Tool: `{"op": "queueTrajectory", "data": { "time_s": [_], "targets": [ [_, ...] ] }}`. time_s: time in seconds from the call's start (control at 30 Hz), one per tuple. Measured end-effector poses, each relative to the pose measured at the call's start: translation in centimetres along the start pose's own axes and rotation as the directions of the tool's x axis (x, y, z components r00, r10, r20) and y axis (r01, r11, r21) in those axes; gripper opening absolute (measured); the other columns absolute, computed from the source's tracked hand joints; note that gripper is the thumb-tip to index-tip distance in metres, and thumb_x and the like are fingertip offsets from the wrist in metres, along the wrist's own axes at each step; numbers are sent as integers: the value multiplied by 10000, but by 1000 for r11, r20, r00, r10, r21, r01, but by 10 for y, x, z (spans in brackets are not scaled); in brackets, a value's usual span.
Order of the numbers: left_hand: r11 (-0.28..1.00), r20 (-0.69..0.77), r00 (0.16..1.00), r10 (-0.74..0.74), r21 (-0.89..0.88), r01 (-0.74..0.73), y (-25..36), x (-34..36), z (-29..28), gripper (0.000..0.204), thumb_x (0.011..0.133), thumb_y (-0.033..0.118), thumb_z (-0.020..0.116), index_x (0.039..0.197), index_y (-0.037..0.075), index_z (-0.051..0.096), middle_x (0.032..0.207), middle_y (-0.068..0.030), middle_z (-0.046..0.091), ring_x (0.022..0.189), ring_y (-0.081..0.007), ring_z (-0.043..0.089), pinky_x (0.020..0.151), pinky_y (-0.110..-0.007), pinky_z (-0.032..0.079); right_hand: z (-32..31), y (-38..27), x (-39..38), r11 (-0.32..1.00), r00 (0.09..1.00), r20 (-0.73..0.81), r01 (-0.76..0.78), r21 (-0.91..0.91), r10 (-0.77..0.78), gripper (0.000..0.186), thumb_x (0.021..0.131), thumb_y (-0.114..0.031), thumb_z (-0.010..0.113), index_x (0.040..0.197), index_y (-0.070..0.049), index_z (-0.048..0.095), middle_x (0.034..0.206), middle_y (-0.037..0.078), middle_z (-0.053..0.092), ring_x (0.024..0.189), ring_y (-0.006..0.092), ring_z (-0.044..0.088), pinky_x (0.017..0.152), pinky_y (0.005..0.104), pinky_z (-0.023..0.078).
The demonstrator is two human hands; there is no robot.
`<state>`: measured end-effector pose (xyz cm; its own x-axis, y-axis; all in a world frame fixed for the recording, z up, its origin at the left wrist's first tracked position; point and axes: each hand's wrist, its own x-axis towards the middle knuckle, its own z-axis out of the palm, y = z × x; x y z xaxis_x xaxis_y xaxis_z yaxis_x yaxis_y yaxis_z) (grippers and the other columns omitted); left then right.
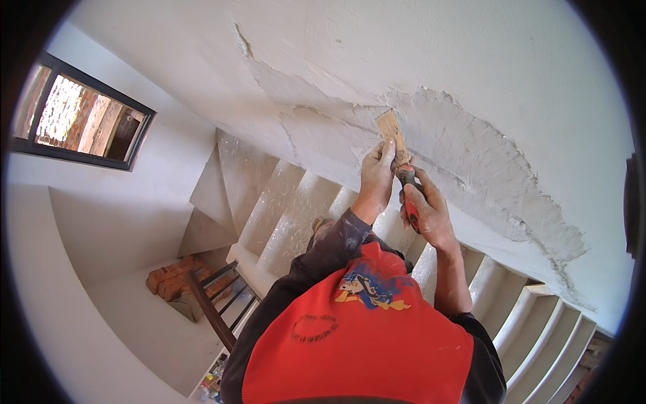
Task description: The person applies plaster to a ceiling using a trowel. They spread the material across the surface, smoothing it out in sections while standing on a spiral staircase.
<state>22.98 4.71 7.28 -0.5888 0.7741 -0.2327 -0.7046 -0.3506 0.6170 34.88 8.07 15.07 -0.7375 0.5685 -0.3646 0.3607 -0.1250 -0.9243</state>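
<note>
A putty knife (387, 126) with a dusty tan blade and a red and black handle is held upright at the wall, its tip near rough, scraped plaster (471, 161). My left hand (377, 175) is closed on the blade's lower part, thumb along its face. Below and to the right, my right hand (427, 209) has its fingers wrapped round the handle. Whether the tip touches the wall, I cannot tell.
Plaster-dusted stairs (299, 209) run below the wall from centre to lower right. A dark-framed window (91, 118) is on the left wall. Lower left are stacked bricks (171, 276) and a dark wooden ladder or rail (208, 310). A dark object (631, 202) sits at the right rim.
</note>
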Motion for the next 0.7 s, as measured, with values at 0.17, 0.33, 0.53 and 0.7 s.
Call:
{"op": "queueTrajectory", "data": {
  "time_s": [0.17,0.33,0.53,0.7],
  "targets": [
    [989,-44,999,-32,-146,25,-12,4,10,315,1001,339,449,920,53,554,747,-36,576,683,-127,592,717,-306,530,-11,5,5,998,998,-16,-62,14,62,414,996,-298,447,1327,-52,463,669,19,518,460,72,455,379,230,350],
    [979,-84,996,11,-202,-28,-19,12,9,301,1002,337,443,918,67,547,736,-27,560,666,-123,582,740,-327,540,-17,11,19,1000,996,90,-7,10,6,416,999,-303,435,1338,-64,470,645,3,497,441,62,433,374,220,342],
    [953,-31,999,15,-302,-23,-19,19,14,310,998,351,441,913,70,540,728,-31,573,656,-143,583,795,-365,527,-24,-11,23,987,1000,17,-1,-159,3,339,987,-264,438,1144,-6,591,568,-22,424,470,55,397,438,256,336],
    [945,-16,999,-45,-324,37,-16,18,12,345,1001,373,419,900,68,546,725,-40,579,648,-164,574,806,-379,506,-25,-9,23,989,999,31,42,-143,-38,346,987,-254,439,1124,32,577,557,19,426,480,77,405,470,281,358]
  ]
}}
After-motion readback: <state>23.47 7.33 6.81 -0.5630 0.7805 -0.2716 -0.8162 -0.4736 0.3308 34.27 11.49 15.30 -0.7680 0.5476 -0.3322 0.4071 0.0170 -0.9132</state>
